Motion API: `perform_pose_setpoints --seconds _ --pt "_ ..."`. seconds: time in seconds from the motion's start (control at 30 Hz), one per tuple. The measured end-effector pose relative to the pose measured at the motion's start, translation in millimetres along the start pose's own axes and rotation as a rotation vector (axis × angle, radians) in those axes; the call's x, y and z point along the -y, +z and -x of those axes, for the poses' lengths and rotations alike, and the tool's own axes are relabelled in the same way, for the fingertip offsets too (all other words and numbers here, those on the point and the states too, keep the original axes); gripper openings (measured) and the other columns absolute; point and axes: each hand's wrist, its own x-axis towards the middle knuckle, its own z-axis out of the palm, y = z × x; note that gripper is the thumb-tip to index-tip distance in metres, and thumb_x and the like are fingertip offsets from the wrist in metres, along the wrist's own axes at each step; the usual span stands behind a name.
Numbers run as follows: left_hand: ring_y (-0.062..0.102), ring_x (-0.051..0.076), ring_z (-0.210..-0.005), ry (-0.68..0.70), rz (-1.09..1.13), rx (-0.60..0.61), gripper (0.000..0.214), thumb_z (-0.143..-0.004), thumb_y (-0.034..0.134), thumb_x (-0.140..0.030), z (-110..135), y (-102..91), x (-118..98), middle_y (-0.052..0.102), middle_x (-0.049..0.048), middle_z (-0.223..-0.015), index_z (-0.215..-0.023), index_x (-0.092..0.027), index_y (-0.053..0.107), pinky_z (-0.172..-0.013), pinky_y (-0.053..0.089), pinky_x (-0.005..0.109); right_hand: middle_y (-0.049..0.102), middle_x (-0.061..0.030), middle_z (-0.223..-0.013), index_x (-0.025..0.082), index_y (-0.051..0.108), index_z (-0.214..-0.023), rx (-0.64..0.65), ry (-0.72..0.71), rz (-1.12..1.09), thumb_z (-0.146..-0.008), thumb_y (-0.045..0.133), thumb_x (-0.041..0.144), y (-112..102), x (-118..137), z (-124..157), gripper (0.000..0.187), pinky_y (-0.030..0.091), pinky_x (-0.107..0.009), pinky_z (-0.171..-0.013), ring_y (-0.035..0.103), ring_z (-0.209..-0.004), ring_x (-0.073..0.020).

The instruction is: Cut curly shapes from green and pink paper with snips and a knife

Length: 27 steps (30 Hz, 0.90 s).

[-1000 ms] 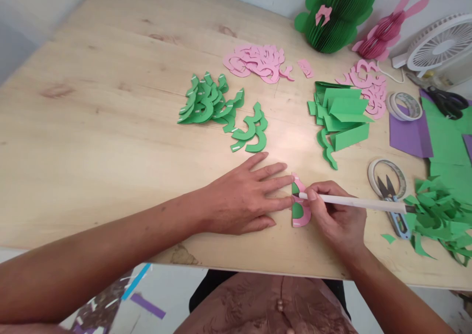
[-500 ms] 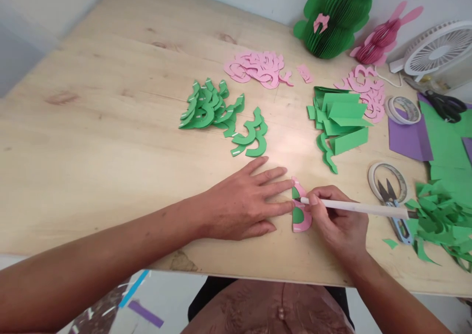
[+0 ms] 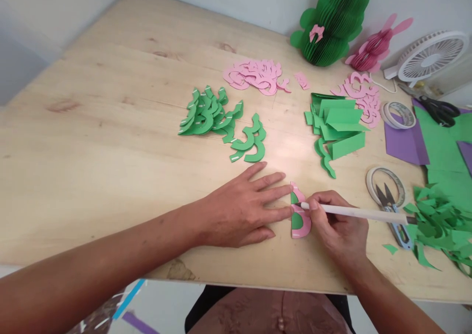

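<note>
My left hand (image 3: 247, 207) lies flat on the table with its fingers spread. Two of its fingertips touch the left edge of a pink curved paper cutout (image 3: 304, 229), which lies over green paper (image 3: 296, 221) that shows through its openings. Closed around a white pen (image 3: 346, 211), my right hand (image 3: 339, 226) rests just right of the cutout. The pen's dark tip meets the paper between the two green areas. Further up the table lie curved green cutouts (image 3: 254, 139), some bearing white strips.
Behind are a green cutout pile (image 3: 204, 112), pink cutouts (image 3: 254, 75) and folded green paper (image 3: 342, 117). To the right lie tape rolls (image 3: 369, 181), snips (image 3: 396, 221), green scraps (image 3: 438, 221) and black-handled scissors (image 3: 440, 110). Honeycomb paper figures (image 3: 332, 24) and a white fan (image 3: 427, 58) stand by the wall.
The whole view has shifted slightly, so things on the table sit a little lower. Both hands, the pen and the cutout keep nearly the same places relative to each other.
</note>
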Motion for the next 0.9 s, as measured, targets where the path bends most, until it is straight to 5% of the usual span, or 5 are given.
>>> perform_pose_setpoints --seconds 0.9 --pt "0.037 0.032 -0.134 0.002 0.005 -0.017 0.04 -0.088 0.054 -0.037 -0.2 0.6 0.3 0.048 0.0102 -0.142 -0.126 -0.026 0.055 -0.111 0.021 0.058 0.06 0.0041 -0.052 0.02 0.06 -0.068 -0.021 0.039 -0.034 -0.084 0.056 0.021 -1.5 -3.1 1.6 0.017 0.038 -0.018 -0.038 0.051 -0.041 -0.0092"
